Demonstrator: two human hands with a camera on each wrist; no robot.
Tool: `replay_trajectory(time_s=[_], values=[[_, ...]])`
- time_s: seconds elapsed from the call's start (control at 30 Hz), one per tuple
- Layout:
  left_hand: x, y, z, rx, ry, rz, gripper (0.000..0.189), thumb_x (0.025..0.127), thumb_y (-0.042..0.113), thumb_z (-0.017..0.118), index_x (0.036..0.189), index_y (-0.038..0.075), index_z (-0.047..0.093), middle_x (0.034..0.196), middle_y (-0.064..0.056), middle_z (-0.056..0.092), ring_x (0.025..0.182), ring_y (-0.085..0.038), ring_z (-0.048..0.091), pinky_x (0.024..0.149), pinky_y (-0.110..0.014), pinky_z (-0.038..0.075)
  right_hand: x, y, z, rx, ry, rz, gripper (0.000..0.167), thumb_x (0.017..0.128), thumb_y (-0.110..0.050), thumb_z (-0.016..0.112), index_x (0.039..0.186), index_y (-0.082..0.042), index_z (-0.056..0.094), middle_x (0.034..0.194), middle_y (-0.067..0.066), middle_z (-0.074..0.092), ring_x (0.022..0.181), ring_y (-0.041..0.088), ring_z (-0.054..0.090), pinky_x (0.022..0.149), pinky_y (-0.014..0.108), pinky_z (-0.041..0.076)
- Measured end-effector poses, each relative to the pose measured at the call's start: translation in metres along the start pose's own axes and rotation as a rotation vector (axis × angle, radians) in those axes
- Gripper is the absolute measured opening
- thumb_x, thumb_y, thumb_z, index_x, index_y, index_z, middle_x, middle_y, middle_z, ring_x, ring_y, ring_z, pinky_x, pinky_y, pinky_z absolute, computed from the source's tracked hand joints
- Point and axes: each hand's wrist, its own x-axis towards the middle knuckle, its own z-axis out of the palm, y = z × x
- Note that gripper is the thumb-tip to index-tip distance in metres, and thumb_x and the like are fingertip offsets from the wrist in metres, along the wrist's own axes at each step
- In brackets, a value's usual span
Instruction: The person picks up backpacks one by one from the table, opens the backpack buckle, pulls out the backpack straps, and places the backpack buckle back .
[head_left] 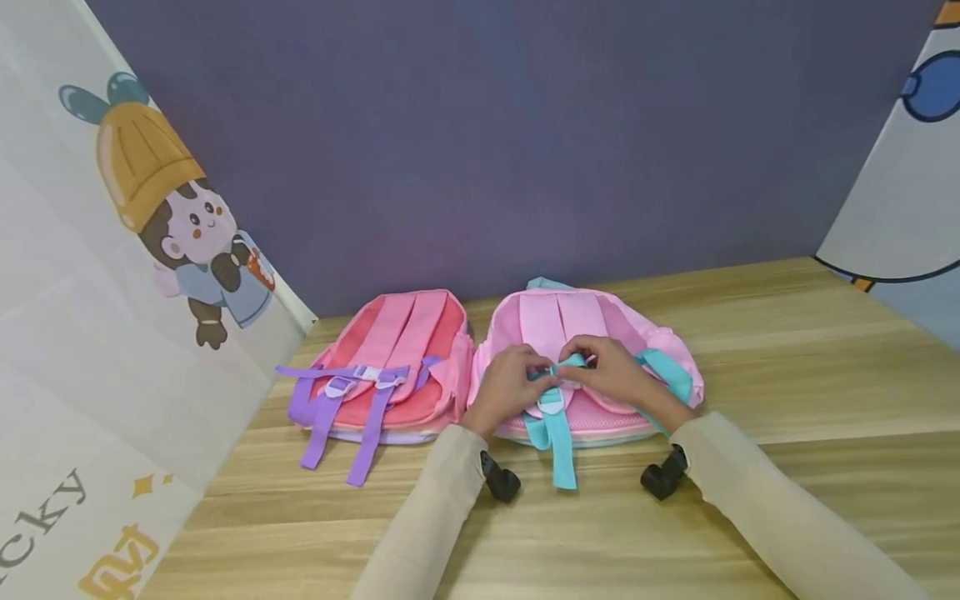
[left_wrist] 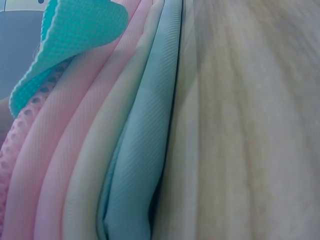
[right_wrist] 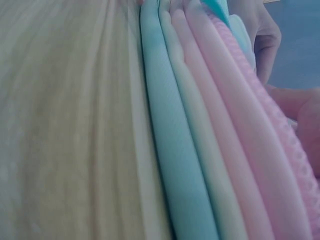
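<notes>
Both long beige sleeves are plain, each with a small black device at its cuff.

Indoors, exact kind unclear | cartoon-printed wall | purple-grey backdrop | wood-grain tabletop

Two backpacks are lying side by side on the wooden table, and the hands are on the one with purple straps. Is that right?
Not purple: the head view shows the left hand and right hand on the backpack with turquoise straps. The other backpack does lie beside it on the wooden table.
</notes>
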Motion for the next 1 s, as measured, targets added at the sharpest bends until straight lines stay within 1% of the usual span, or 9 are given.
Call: replay_trajectory(time_s=[0.17, 0.33, 0.47, 0.63, 0.83, 1.0], values=[[0.0003, -0.0001, -0.0003, -0.008, 0.000, -0.007, 0.024, 0.084, 0.027, 0.072, 0.099, 0.010, 0.076, 0.086, -0.003, 0.068, 0.082, -0.016, 0.058, 0.075, -0.028, 0.047, 0.0005, -0.0019, -0.0003, -0.015, 0.000, 0.007, 0.007, 0.085, -0.013, 0.070, 0.085, -0.008, 0.064, 0.083, 0.002, 0.062, 0.079, 0.014, 0.053, 0.077, 0.032, 0.048], [0.0010, -0.0001, 0.0006, -0.019, 0.014, 0.005, 0.024, 0.082, 0.026, 0.074, 0.099, 0.009, 0.075, 0.085, -0.003, 0.068, 0.082, -0.017, 0.059, 0.075, -0.029, 0.047, 0.0007, 0.0001, -0.0004, -0.036, -0.015, -0.018, 0.007, 0.087, -0.007, 0.066, 0.082, -0.008, 0.061, 0.081, 0.002, 0.061, 0.077, 0.014, 0.053, 0.077, 0.032, 0.048], [0.0020, -0.0006, 0.0012, -0.007, 0.015, 0.016, 0.024, 0.082, 0.026, 0.074, 0.099, 0.010, 0.075, 0.083, -0.002, 0.067, 0.081, -0.017, 0.058, 0.073, -0.027, 0.046, 0.0001, 0.0020, -0.0009, -0.044, -0.020, -0.031, 0.007, 0.088, -0.005, 0.063, 0.084, -0.006, 0.058, 0.079, 0.003, 0.058, 0.074, 0.012, 0.050, 0.072, 0.028, 0.046], [0.0022, 0.0002, 0.0009, -0.001, 0.014, 0.012, 0.024, 0.082, 0.026, 0.073, 0.100, 0.011, 0.075, 0.083, -0.001, 0.067, 0.081, -0.016, 0.058, 0.073, -0.026, 0.046, -0.0009, 0.0021, -0.0010, -0.032, -0.043, -0.006, 0.007, 0.090, -0.004, 0.059, 0.085, -0.006, 0.054, 0.073, 0.001, 0.050, 0.065, 0.012, 0.042, 0.064, 0.025, 0.039], [0.0014, 0.0009, 0.0006, 0.001, 0.018, 0.003, 0.024, 0.081, 0.026, 0.074, 0.099, 0.010, 0.075, 0.085, -0.002, 0.068, 0.082, -0.016, 0.058, 0.074, -0.027, 0.046, -0.0006, 0.0020, -0.0007, -0.028, -0.069, 0.007, 0.005, 0.092, -0.004, 0.055, 0.088, -0.006, 0.052, 0.072, 0.000, 0.048, 0.064, 0.011, 0.040, 0.064, 0.025, 0.037], [0.0006, 0.0012, 0.0001, 0.010, 0.012, -0.003, 0.024, 0.081, 0.027, 0.074, 0.099, 0.010, 0.076, 0.086, -0.002, 0.068, 0.082, -0.016, 0.058, 0.073, -0.027, 0.047, -0.0002, 0.0023, -0.0008, -0.002, -0.064, 0.024, 0.004, 0.092, -0.005, 0.055, 0.091, -0.004, 0.052, 0.076, 0.003, 0.051, 0.066, 0.012, 0.042, 0.063, 0.025, 0.038]])
